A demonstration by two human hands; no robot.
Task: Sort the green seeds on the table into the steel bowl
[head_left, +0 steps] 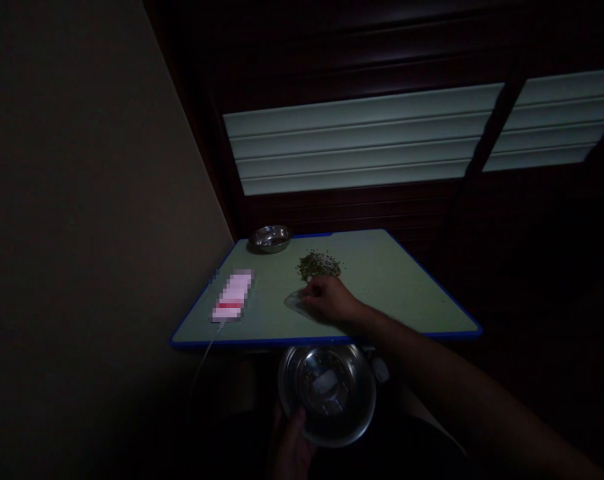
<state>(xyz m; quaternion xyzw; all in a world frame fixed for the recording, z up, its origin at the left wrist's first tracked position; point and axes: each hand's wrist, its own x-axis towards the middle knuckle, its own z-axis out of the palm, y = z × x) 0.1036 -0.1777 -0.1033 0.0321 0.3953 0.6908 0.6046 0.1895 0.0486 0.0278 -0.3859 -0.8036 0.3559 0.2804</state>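
My left hand (295, 443) grips the near rim of a metal bowl (367, 400), holding it below the front edge of the table. Small bits and a pale patch show inside the bowl. Over the table, my right hand (329, 300) has its fingers curled together at the near side of a pile of small green and brown grains (318, 264). Whatever those fingertips hold, if anything, is too small and dark to make out. A pale, see-through flat piece (297, 303) lies on the table beside and partly under this hand.
The pale table (402, 287) has a blue edge. A second, shallow metal bowl (271, 240) sits at its back left corner. At the left lies a blurred-out pink phone-like object (235, 293) with a white cable (208, 350). A wall stands close on the left, and slatted panels rise behind.
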